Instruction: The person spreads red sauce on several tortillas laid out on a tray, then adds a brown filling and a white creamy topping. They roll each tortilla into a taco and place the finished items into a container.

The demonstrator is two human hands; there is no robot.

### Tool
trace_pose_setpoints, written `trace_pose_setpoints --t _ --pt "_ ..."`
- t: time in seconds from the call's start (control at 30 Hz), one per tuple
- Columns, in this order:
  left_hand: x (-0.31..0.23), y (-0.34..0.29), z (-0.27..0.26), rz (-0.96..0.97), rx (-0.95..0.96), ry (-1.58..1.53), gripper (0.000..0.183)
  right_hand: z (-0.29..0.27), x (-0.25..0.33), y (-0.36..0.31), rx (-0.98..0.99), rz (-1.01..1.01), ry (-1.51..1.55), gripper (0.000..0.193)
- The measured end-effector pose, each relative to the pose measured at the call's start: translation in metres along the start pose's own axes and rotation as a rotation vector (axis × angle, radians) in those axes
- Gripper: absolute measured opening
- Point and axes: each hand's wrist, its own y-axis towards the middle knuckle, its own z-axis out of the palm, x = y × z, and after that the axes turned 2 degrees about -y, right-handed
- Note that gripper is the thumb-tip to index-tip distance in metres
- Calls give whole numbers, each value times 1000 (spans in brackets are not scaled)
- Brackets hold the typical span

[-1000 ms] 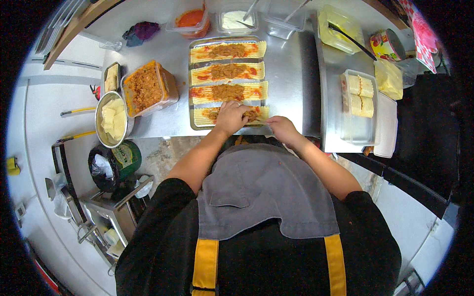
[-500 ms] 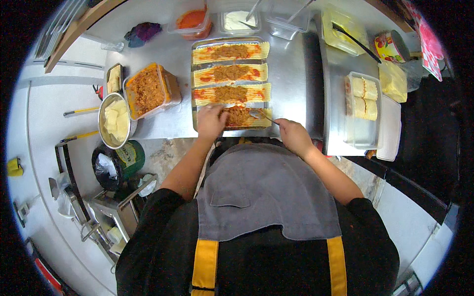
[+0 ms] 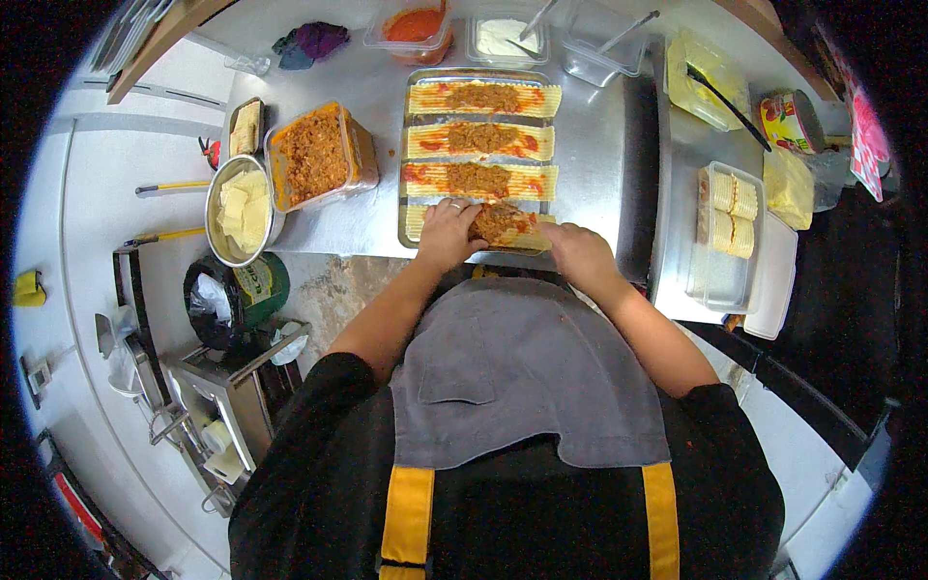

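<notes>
On the steel table (image 3: 588, 164), the bowl (image 3: 274, 232) and the filling container (image 3: 365, 162) stand left of the tray (image 3: 403, 188), probably for easy reach. At the tray's near edge, the left hand (image 3: 448, 237) rests slightly parted fingers on the filled strip (image 3: 498, 223), perhaps steadying it. The right hand (image 3: 583, 256) curls beside its right end; its grip I cannot tell.

On the table (image 3: 590, 155), the tray (image 3: 403, 193) holds four pasta sheets (image 3: 428, 141), one behind another, with filling (image 3: 483, 138) upon the middle of each. Left of the tray there is a tub (image 3: 364, 159), and left of this tub, a bowl (image 3: 275, 230). Behind the tray, three containers (image 3: 505, 60) stand side by side. The left hand (image 3: 448, 235) lies on the nearest sheet; the right hand (image 3: 583, 259) is at its right end. On the right counter (image 3: 679, 135), a box (image 3: 712, 282) contains rolls (image 3: 732, 232).
</notes>
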Motion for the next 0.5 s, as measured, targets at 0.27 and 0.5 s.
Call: trace_pose_setpoints --t 0.27,0.5 --pt "4 10 12 42 97 22 55 1 4 -10 4 -3 -68 39" --pt "-5 21 9 71 156 39 60 -4 2 -24 -78 103 24 35"
